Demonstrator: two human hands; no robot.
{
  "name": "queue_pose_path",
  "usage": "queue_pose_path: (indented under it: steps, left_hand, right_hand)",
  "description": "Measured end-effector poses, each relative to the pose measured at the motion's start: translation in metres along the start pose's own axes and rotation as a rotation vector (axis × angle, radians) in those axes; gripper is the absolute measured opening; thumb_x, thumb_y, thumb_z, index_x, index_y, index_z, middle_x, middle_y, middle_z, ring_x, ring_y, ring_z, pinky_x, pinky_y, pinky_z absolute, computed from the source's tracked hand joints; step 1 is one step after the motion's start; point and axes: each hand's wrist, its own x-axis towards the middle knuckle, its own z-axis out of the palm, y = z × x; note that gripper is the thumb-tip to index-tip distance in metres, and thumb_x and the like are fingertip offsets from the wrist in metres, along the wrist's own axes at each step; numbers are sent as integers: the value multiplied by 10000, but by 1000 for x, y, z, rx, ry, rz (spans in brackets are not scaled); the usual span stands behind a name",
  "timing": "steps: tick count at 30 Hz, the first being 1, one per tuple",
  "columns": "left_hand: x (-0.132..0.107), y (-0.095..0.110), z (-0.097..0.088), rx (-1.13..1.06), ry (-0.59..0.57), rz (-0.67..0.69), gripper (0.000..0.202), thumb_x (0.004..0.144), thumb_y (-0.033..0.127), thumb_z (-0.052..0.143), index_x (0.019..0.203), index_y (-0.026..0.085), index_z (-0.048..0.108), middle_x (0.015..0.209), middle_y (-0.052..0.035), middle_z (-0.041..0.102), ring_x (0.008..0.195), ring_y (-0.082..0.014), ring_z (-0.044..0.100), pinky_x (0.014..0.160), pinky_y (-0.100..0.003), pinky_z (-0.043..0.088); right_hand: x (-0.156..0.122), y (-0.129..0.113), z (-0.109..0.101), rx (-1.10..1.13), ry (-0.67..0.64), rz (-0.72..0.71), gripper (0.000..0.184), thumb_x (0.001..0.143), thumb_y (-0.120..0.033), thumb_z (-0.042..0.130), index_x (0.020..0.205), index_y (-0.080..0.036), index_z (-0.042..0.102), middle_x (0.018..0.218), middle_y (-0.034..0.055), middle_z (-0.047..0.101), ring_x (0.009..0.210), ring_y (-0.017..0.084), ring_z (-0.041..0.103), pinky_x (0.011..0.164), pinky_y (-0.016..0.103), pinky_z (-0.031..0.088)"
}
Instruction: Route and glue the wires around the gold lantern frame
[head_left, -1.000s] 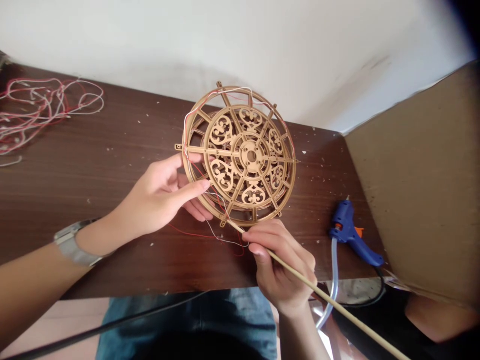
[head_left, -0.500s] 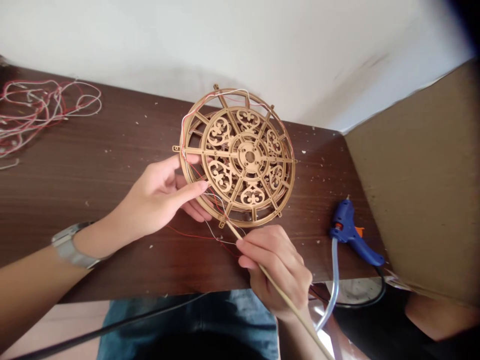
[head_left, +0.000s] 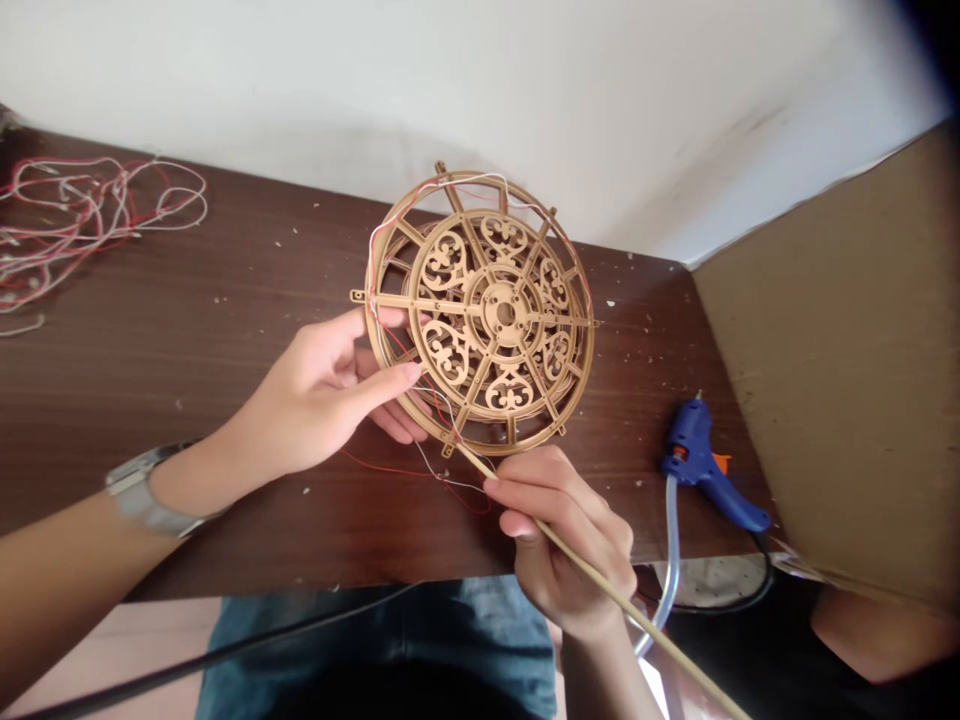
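Note:
A round gold-coloured laser-cut wooden frame (head_left: 480, 318) with spokes and scrolled filigree stands tilted above the table, held up by my left hand (head_left: 322, 390). Those fingers grip its lower left rim. Thin red and white wires (head_left: 442, 478) run along the rim and hang down through the frame to the tabletop. My right hand (head_left: 566, 540) pinches a long thin wooden stick (head_left: 622, 600), whose tip touches the frame's lower edge near the wires. The stick's far end extends past the bottom right of the view.
A dark wood table (head_left: 225, 300) ends at a white wall behind. A tangle of red and white wires (head_left: 97, 210) lies at its left. On the right are a blue hot glue gun (head_left: 694, 450) with clear tubing (head_left: 670, 560), and an upright cardboard sheet (head_left: 840, 350).
My right hand has moved slightly up and right, and the stick has swung from a steep angle to a flatter one. The wooden frame has shifted only slightly.

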Motion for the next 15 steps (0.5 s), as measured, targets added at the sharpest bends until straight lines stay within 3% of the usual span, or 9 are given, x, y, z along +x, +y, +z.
queue_pose_path:
  steps: [15]
  left_hand:
    - [-1,2,1,48,18,5,673,951,334,820,1507,114,510,728,-45,801,642,-305,822,607,-336,734]
  right_hand:
    - [-7,2,-5,81,-22,53,182,1127,-235,594,1159,-136,744,1022,99,704,954,173,704,801,349,598]
